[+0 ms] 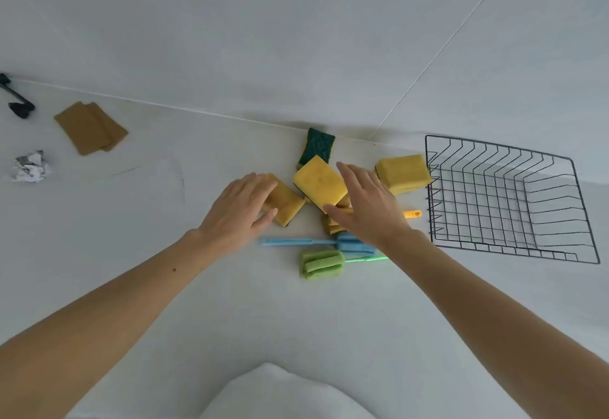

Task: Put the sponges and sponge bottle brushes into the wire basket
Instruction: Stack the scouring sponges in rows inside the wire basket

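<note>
Several yellow sponges lie on the white counter. My left hand (pixel 242 206) rests open over one yellow sponge (pixel 286 203), fingers spread. My right hand (pixel 365 203) reaches onto the middle yellow sponge (pixel 319 181), thumb at its near edge, fingers not closed. A sponge with its dark green scrub side up (pixel 317 147) leans near the wall. Another yellow sponge (pixel 403 173) touches the empty black wire basket (pixel 560 247) at the right. A blue bottle brush (pixel 296 241), a green one (pixel 321 265) and an orange handle (pixel 412 213) lie near my right wrist.
Brown cloths (pixel 90 128) lie at the back left, a crumpled paper ball (pixel 31 167) beside them, and a black tool (pixel 16 99) at the far left edge. The wall runs right behind the sponges. A white rounded object (pixel 280 392) sits at the bottom.
</note>
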